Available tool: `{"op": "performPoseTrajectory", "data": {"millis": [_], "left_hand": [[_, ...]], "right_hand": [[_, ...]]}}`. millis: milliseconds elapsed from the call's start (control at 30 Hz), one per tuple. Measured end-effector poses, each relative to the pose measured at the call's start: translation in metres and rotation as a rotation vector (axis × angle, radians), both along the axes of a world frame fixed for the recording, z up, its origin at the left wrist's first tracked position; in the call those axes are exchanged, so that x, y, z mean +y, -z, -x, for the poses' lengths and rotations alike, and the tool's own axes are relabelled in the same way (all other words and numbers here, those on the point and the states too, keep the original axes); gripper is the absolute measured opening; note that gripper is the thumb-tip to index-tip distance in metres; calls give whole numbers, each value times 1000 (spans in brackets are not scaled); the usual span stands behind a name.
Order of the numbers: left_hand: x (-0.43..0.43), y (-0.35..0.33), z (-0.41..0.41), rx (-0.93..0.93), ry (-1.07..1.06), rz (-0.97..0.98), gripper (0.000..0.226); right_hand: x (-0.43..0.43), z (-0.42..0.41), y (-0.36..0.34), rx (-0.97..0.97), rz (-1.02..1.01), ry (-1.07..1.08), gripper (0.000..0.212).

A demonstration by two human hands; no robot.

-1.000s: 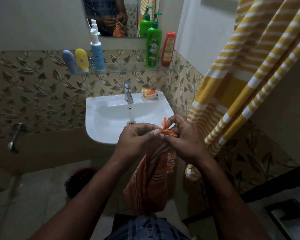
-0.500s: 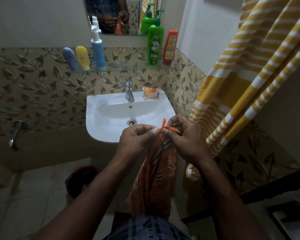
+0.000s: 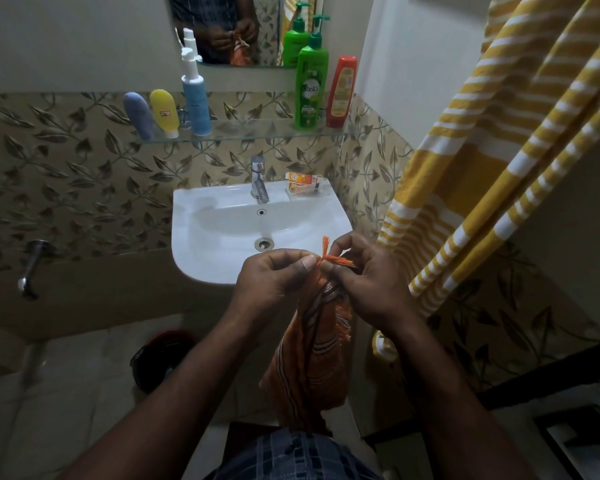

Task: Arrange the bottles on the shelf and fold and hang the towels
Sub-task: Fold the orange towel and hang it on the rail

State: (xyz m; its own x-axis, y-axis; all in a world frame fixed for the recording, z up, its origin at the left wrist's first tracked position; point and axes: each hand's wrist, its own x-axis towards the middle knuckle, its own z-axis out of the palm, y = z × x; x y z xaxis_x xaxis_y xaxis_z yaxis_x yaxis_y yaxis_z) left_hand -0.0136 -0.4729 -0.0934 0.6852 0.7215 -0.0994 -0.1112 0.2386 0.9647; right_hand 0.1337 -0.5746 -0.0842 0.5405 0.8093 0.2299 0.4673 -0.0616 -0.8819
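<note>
Orange towel slightly more gathered.

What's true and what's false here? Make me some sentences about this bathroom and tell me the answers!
1. The left hand and the right hand both pinch the orange towel at its fringed edge. True.
2. A small orange box sits on the sink beside the tap. True.
3. The green bottle lies in the sink. False: it stands on the glass shelf, next to the red bottle.
4. The yellow striped cloth is folded on the floor. False: it hangs at the right.
</note>
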Motion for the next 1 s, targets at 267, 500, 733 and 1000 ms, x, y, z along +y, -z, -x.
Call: {"op": "performPoseTrajectory", "data": {"millis": [267, 500, 733, 1000], "left_hand": [[-1, -7, -2, -48, -50, 83, 12], [3, -2, -5, -35, -114, 274, 15], [4, -6, -4, -22, -117, 309, 15], [-2, -11, -3, -17, -103, 204, 10]], "right_hand": [[5, 1, 2, 65, -34, 0, 18], [8, 4, 2, 97, -24, -99, 22], [9, 4, 2, 106, -13, -115, 21], [11, 6, 5, 113, -18, -98, 16]]}}
